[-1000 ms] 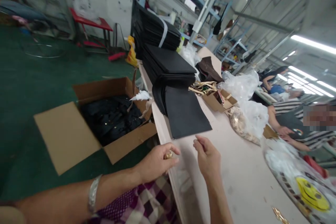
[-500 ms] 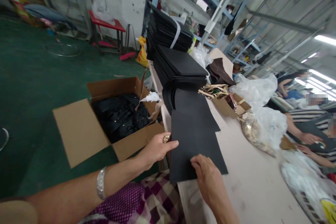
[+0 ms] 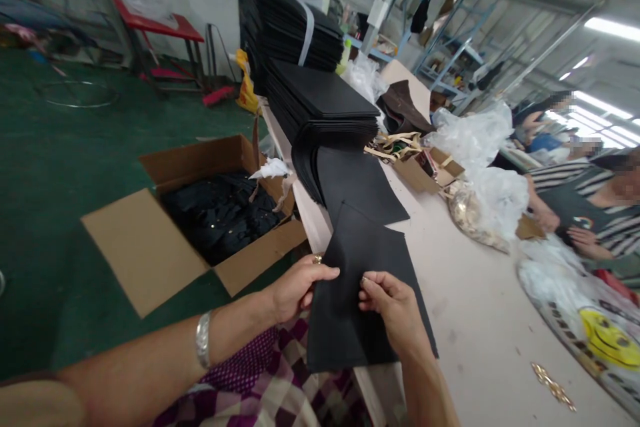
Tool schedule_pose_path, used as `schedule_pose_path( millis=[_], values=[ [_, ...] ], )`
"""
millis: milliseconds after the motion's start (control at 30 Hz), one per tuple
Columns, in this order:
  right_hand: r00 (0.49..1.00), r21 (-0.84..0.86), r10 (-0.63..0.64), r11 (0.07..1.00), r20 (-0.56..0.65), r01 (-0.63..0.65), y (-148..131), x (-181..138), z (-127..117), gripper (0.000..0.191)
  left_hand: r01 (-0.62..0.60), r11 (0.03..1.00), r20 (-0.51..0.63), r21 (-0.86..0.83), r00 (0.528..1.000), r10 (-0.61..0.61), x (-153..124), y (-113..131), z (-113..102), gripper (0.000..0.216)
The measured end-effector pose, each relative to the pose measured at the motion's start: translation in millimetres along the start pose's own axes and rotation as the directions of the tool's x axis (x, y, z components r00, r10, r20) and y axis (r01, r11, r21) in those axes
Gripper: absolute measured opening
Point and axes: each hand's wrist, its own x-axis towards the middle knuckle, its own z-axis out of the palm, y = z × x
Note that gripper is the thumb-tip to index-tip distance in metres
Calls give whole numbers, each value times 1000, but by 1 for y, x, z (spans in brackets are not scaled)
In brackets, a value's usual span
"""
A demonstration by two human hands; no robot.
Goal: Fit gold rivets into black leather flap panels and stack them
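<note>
A black flat panel (image 3: pixel 350 330), smooth like leather or board, lies over the table's near edge in front of me. My left hand (image 3: pixel 300 287) grips its left edge, thumb on top and fingers curled beneath. Above the panel's middle, my right hand (image 3: pixel 393 307) has thumb and forefinger pinched together around something tiny that I cannot make out. Another black panel (image 3: pixel 357 183) lies just beyond, partly under the first. Past it stands a folded stack of black panels (image 3: pixel 325 97), with a strapped bundle (image 3: pixel 285 20) behind.
On my left, an open cardboard box (image 3: pixel 143 250) on the floor holds black pieces. Small gold metal pieces (image 3: pixel 553 387) lie on the pale table (image 3: pixel 475 320) at right. Farther back are a small carton (image 3: pixel 417 173) and plastic bags (image 3: pixel 497 197). A co-worker (image 3: pixel 590 213) sits across.
My right hand has turned, its fingertips now pinched above the panel. The panel's near end has shifted slightly left and toward me. The view has swung, bringing the gold pieces into sight.
</note>
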Motion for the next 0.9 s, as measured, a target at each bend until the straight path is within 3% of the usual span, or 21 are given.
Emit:
schedule_pose_path(
  millis=[200, 333, 600, 800, 900],
  values=[
    [998, 15, 12, 1000, 57, -13, -4, -1, 1, 33, 11, 998, 40, -62, 999, -9, 5, -4, -2, 32],
    [1000, -3, 11, 1000, 25, -11, -6, -1, 4, 35, -5, 997, 55, -79, 998, 9, 4, -3, -1, 28],
    [985, -66, -158, 986, -63, 154, 5, -10, 13, 28, -25, 997, 98, -69, 995, 32, -3, -4, 6, 30],
    [949, -16, -278, 960, -151, 278, 0, -17, 16, 25, -76, 997, 165, 13, 984, 72, -10, -4, 15, 27],
    [925, -91, -317, 948, -207, 305, -12, -20, 8, 29, -186, 970, 193, 159, 969, 154, -15, 8, 27, 23]
  ],
)
